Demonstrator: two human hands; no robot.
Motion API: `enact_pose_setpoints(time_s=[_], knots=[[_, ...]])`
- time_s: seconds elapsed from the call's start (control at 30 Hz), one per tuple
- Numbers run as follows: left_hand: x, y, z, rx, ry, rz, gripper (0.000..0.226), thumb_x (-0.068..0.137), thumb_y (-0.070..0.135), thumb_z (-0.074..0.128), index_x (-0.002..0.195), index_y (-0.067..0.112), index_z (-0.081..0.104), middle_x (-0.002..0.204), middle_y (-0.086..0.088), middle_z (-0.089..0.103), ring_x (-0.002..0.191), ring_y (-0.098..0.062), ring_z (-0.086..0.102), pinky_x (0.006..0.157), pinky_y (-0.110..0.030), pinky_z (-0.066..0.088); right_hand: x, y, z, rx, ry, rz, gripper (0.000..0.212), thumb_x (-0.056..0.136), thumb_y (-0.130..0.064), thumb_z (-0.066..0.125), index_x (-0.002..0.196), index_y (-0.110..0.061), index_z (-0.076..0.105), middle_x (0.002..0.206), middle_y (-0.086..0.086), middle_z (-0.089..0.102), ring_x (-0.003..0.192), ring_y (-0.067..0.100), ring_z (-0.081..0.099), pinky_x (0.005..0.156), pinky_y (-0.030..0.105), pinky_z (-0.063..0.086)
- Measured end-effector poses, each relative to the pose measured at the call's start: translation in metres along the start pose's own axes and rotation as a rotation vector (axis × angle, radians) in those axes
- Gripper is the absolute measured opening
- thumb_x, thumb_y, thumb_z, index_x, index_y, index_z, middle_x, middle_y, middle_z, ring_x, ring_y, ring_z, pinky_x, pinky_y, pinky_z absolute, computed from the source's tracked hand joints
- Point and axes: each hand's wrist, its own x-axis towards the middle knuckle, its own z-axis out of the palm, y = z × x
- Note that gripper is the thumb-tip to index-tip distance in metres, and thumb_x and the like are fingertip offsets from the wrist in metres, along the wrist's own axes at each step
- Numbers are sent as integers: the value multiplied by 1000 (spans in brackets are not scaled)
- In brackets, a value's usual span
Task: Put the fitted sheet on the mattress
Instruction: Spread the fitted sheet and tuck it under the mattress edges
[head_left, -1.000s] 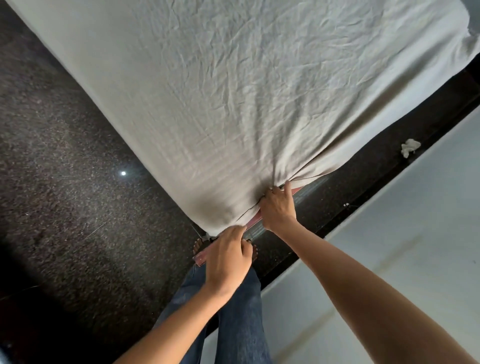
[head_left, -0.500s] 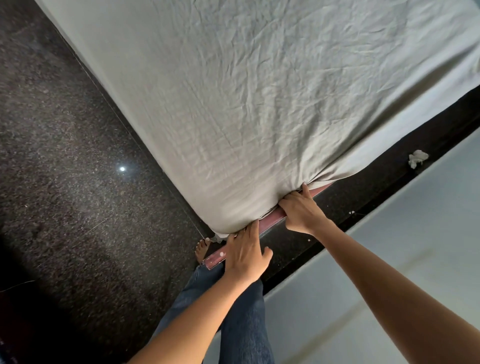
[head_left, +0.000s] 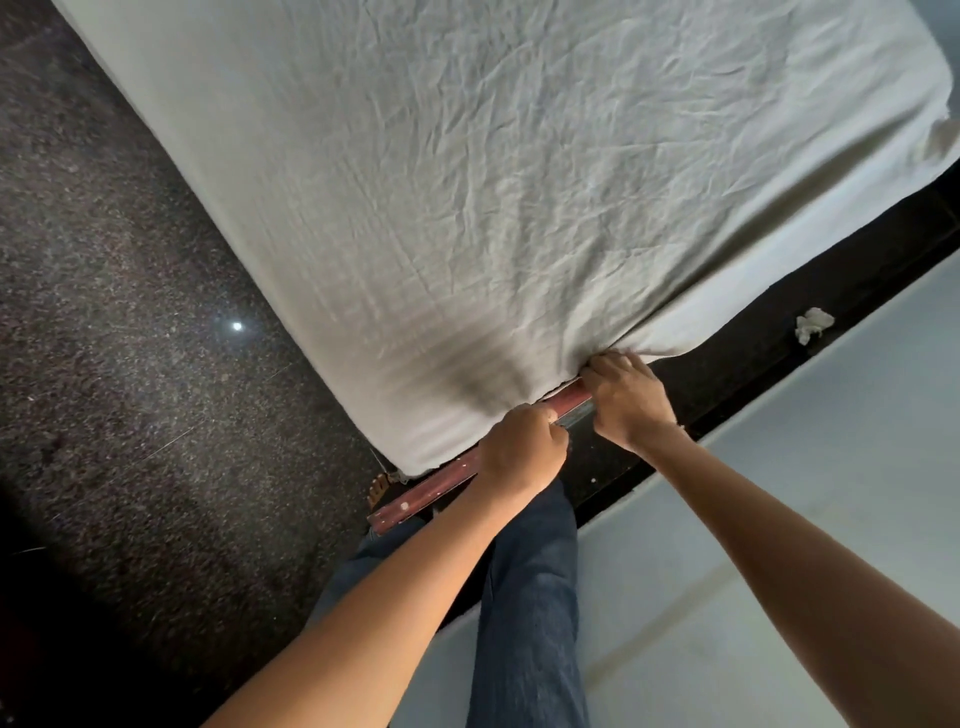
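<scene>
— Since the earlier frame both hands are seen shifted upward toward the hem. The left hand, laid flat with fingers extended then, is now curled.
— What is held by it?
— The lower hem of the fitted sheet is pinched in its bent fingers, just above the reddish bed rail, low and centre in the frame.
— And the right hand?
— It is closed round the gathered corner fabric, just right of the left hand. Creases are fanned out from that grip, and the gap between the two hands is narrowed.
— Where is the sheet placed?
— It is spread, wrinkled, over the mattress, which is hidden beneath it, and the upper centre and right of the frame are filled by it.
— What else is shown?
— Dark speckled floor is seen at left, marked by a bright reflection. A crumpled white scrap is seen on the dark strip at right. Jeans are seen at the bottom centre, and bare toes beside the rail's lower end.
</scene>
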Motion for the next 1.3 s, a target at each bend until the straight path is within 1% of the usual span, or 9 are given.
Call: enact_pose_setpoints(time_s=[0.1,0.27,0.43,0.57,0.67,0.87,1.0,1.13,1.3], knots=[[12,14,7,-81,-43,11,24,92,12,43,102,11,64,105,-10,66,98,-26,61,91,-41,49,17,-4,-12,-183,-208,23,34,83,-28,58,116,-19,61,121,-1,60,122,20,47,114,41,22],[47,35,23,-150,-56,-85,31,94,11,39,119,7,56,120,-11,62,111,-29,57,89,-36,45,38,9,-15,-106,-325,7,28,89,-38,49,102,-23,68,109,-5,67,114,20,53,106,43,22],[65,50,28,-84,-83,-189,41,95,14,39,136,15,38,135,-9,52,121,-29,51,97,-37,42,10,61,-23,448,-90,-123,47,76,-3,44,117,-12,63,119,5,65,113,26,58,93,38,47],[68,75,37,158,-233,-284,61,91,12,41,148,11,19,152,-10,28,138,-27,30,112,-42,27,2,113,-18,315,107,-124,42,72,-5,45,107,-10,69,113,6,65,103,28,61,88,40,54],[72,101,43,323,-115,-365,46,92,21,46,134,3,40,137,-13,46,126,-29,45,97,-39,41,11,125,-20,220,112,-156,41,65,4,51,103,-2,67,105,13,66,97,32,63,89,40,54],[67,105,40,466,69,-242,26,94,22,41,101,12,63,99,-6,70,90,-25,66,65,-31,43,33,120,-25,0,-178,-157,37,84,-26,62,118,-10,58,121,8,57,119,26,50,114,41,25],[70,111,45,294,221,-101,35,95,19,39,125,21,58,121,2,64,105,-17,63,83,-30,48,52,121,-30,-92,-285,-155,23,86,-25,60,107,-19,65,110,0,65,111,21,56,105,33,30],[101,112,57,45,116,67,43,90,6,44,132,15,50,130,-2,57,118,-19,55,97,-31,43,60,124,-33,-86,-344,-189,22,87,-21,55,105,-18,66,108,0,67,110,21,58,101,33,32],[118,119,69,100,80,90,60,85,1,48,142,10,34,136,-8,51,122,-23,50,103,-32,39,49,147,-44,165,-266,-269,36,77,-4,56,111,-11,65,113,5,67,112,25,57,97,35,40]])
